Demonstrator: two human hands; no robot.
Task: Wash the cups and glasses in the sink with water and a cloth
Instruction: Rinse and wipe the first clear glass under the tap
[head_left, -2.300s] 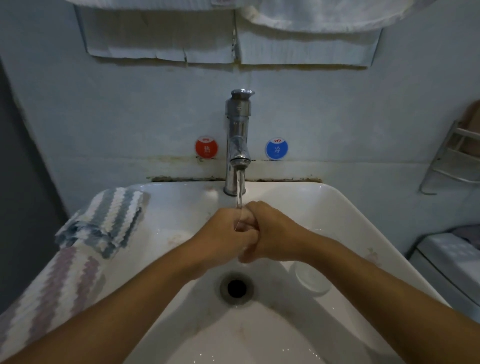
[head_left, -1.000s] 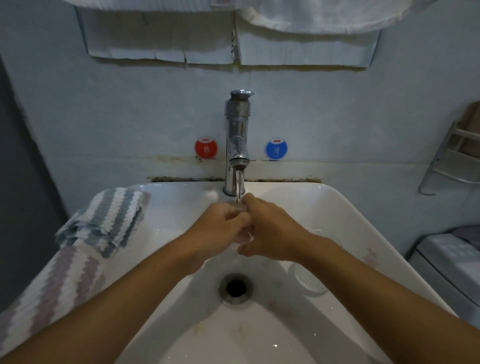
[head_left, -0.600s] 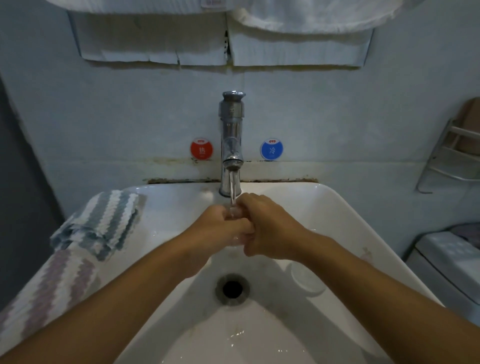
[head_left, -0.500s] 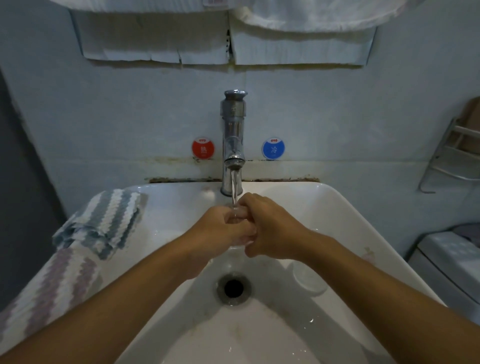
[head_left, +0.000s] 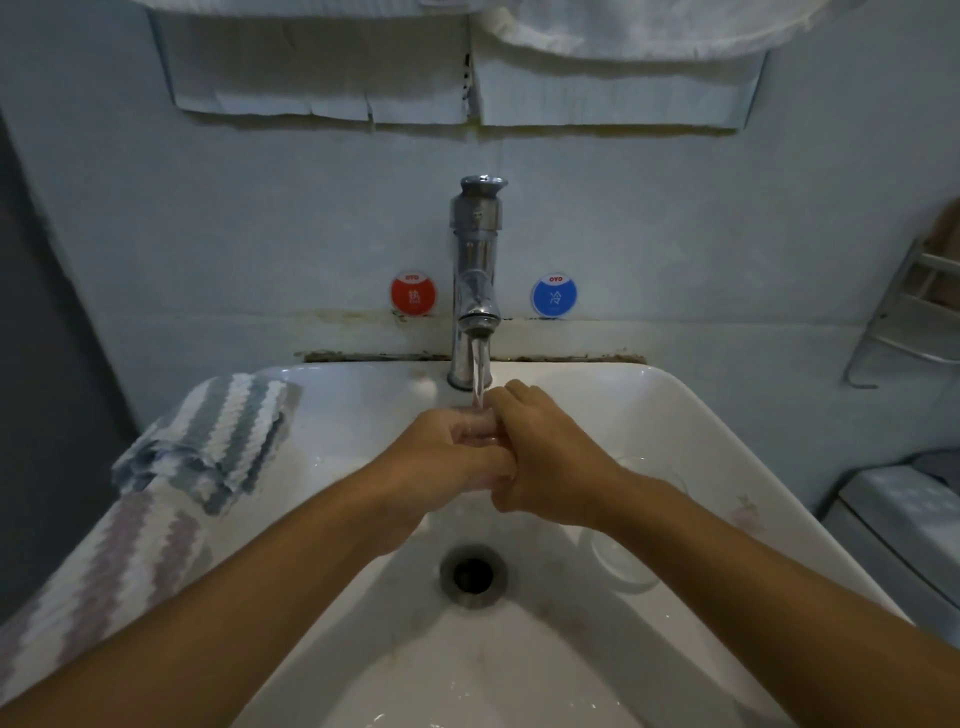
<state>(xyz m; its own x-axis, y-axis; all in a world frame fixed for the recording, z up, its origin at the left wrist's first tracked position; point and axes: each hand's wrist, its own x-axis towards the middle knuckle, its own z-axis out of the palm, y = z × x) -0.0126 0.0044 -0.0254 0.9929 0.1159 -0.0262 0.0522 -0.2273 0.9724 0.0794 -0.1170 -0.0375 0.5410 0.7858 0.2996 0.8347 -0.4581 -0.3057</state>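
Both hands meet under the running chrome tap (head_left: 475, 291) above the white sink (head_left: 691, 415). My left hand (head_left: 452, 457) grips a small clear glass (head_left: 478, 428), and the water stream falls onto it. My right hand (head_left: 540, 457) curls its fingers around the same glass from the right; most of the glass is hidden by the fingers. A second clear glass (head_left: 621, 564) lies in the basin on the right, partly behind my right forearm. Two striped cloths (head_left: 218, 431) lie over the sink's left rim.
The drain (head_left: 472, 571) sits at the basin's middle, below the hands. Red and blue round stickers (head_left: 414, 292) flank the tap on the wall. A metal rack (head_left: 914, 317) hangs at the right, with a grey box-like object (head_left: 909, 519) below it.
The hands have shifted slightly around the glass under the stream and stay in the same spot. The camera view moved a little.
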